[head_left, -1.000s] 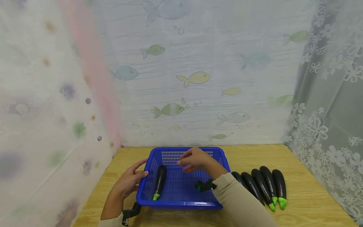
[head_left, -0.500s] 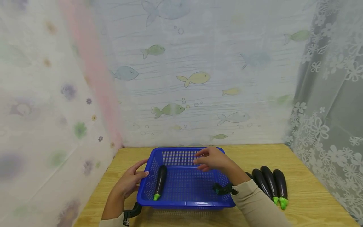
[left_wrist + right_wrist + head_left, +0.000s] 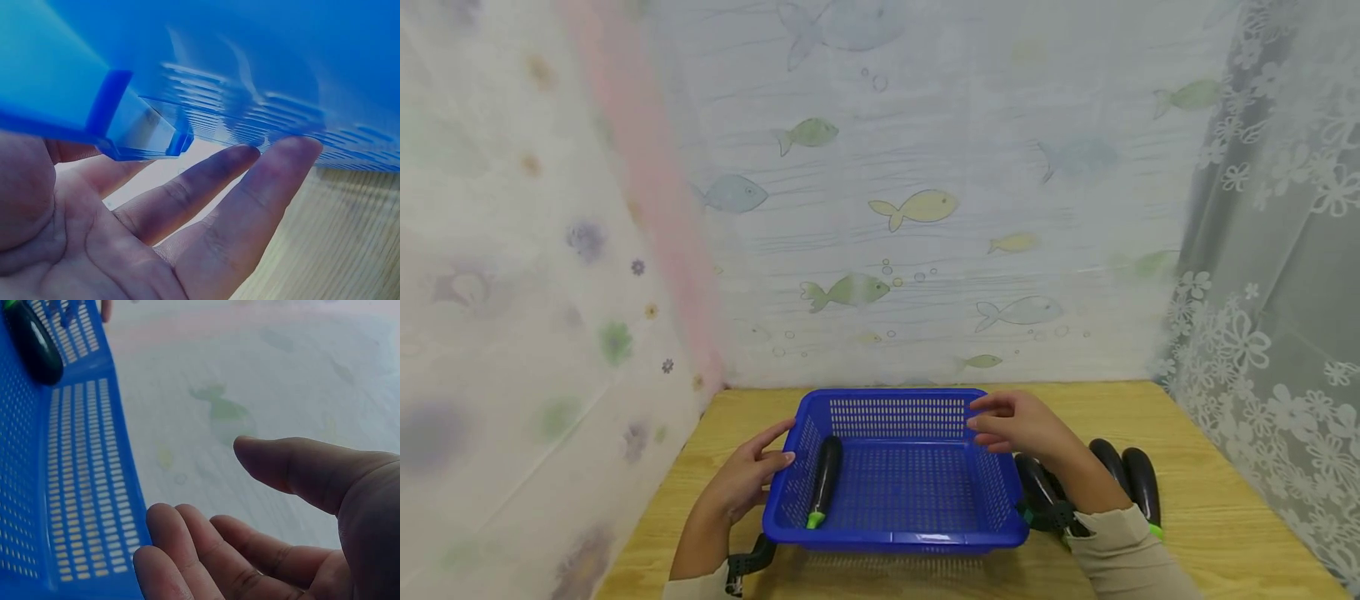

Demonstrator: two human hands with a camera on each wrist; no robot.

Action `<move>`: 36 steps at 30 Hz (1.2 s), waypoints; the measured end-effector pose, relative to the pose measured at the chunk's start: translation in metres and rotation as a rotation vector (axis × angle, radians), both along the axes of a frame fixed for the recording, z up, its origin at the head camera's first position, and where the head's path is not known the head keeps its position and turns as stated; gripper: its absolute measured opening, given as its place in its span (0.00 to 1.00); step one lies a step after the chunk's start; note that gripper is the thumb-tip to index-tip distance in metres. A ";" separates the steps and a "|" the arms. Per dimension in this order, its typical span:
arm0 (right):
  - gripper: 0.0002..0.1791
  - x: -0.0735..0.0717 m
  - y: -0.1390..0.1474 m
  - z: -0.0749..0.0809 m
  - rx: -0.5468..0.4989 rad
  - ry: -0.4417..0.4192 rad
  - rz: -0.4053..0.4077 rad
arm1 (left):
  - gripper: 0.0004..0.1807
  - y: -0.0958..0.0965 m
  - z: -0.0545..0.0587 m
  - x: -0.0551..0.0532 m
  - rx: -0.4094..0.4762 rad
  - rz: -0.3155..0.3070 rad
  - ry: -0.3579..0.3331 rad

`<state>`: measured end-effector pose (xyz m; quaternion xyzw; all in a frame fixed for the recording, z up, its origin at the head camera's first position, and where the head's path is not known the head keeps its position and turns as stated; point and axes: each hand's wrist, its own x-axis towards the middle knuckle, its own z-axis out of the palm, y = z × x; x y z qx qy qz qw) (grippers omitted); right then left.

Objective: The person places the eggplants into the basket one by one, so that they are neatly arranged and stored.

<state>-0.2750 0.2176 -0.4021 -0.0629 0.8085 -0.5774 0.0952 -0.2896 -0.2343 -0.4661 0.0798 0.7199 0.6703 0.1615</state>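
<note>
A blue plastic basket (image 3: 895,537) with slotted walls stands on the table, tilted slightly. One dark eggplant (image 3: 826,479) with a green cap lies inside, along the left wall. My left hand (image 3: 748,471) holds the basket's left rim, thumb over the edge; in the left wrist view its fingers (image 3: 225,219) touch the slotted outer wall. Over the right rim hovers my right hand (image 3: 1018,427), holding nothing, fingers loosely bent and thumb apart in the right wrist view. Several more eggplants (image 3: 1142,483) lie right of the basket, partly hidden by my right forearm.
The wooden table (image 3: 1232,517) extends to the right of the eggplants. A sheet printed with fish (image 3: 917,206) hangs behind it. Flowered sheeting covers the left side, and a grey lace curtain (image 3: 1247,333) hangs on the right.
My right hand has moved rightward from above the middle of the basket to its right rim. The forearm now covers other eggplants. My left hand and the eggplant in the basket have stayed put.
</note>
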 end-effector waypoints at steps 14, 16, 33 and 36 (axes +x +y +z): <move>0.37 0.025 0.069 -0.004 -0.035 0.032 -0.091 | 0.39 0.000 0.000 -0.003 0.012 -0.008 0.008; 0.38 0.028 0.080 -0.004 -0.045 0.027 -0.098 | 0.39 0.000 0.000 -0.003 0.015 -0.014 0.006; 0.41 0.062 0.195 -0.017 0.003 -0.099 -0.328 | 0.40 0.003 -0.002 0.002 0.003 0.016 -0.019; 0.43 0.065 0.211 -0.020 -0.003 -0.165 -0.339 | 0.40 0.003 -0.002 0.002 -0.005 0.014 -0.010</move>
